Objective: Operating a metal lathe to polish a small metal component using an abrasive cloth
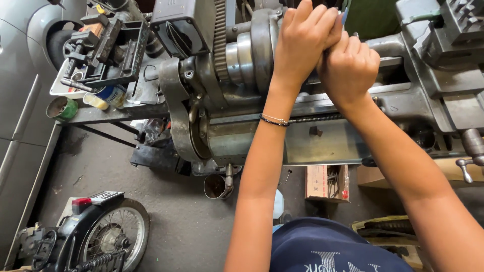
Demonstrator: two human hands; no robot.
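Down at far left, I see a motorcycle wheel (113, 234) parked on the concrete floor (176, 221), and above it a green can (62, 108) and a spray can (112, 94) sit on the end of a shelf (101, 115), likely within reach of the machine. A black vise (103, 48) rests there too, on its side. Moving right, a grey metal lathe (227, 75) fills the middle, its belt cover (179, 113) hanging open and its toothed gear (220, 38) exposed. My left hand (302, 43), a beaded bracelet (275, 120) on its wrist, is curled tight over the chuck area, fingers pressed together around something I cannot make out. My right hand (349, 68) is clenched just beside it, touching it, both fists stacked as if to add force to one handle. Whatever they grip is hidden under the knuckles, above the lathe bed. Below, a small cardboard box (326, 182) of parts stands on the floor. Farther right, the carriage (443, 35) and a hand crank (466, 168) stand untouched.
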